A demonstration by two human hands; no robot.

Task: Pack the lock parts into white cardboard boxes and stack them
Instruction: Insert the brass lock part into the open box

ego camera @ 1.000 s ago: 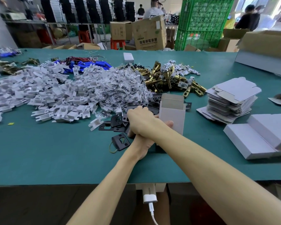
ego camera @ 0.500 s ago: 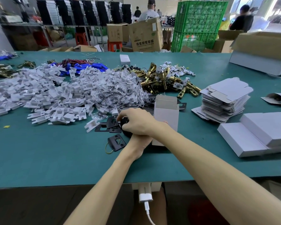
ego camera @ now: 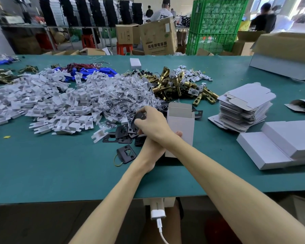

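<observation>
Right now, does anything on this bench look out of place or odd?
Slightly: one stray black plate lies by itself, a yellowish band looped under it, and a yellow scrap sits alone on the green table at far left. Nothing looks spilled or damaged.

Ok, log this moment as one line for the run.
left hand: holds open-topped white cardboard box | right hand: pinches black metal plate beside it | arms: crossed

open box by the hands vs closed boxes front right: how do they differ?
The open box stands upright, top flaps up; the closed boxes lie flat, shut. The open box is a single one; the closed boxes are stacked one on another. Both are plain white cardboard.
</observation>
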